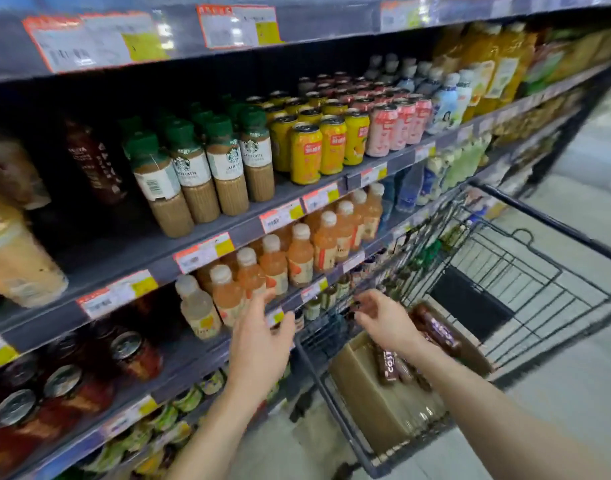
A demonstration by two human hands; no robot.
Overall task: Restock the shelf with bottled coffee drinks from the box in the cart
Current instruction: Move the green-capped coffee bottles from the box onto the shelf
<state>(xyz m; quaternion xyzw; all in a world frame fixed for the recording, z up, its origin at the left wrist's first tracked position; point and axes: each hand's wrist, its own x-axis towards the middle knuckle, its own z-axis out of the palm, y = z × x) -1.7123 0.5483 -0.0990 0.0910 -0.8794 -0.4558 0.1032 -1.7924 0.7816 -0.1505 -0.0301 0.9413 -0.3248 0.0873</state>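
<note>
A cardboard box [361, 393] sits in the black wire cart [505, 268] at the lower right, with dark brown coffee bottles [387, 367] lying in it. My right hand [383, 320] hovers over the box with fingers loosely spread, holding nothing. My left hand [259, 337] is open in front of the shelf edge, left of the cart. On the middle shelf [124, 251] stand green-capped latte bottles [210, 168], and a dark brown coffee bottle [96, 161] stands to their left with a bare gap around it.
Yellow and pink cans [332, 140] fill the shelf right of the lattes. Orange juice bottles [297, 251] stand one shelf down, jars and cans [72, 375] below. Iced-coffee cups [16, 258] sit at far left. Aisle floor [574, 393] lies right of the cart.
</note>
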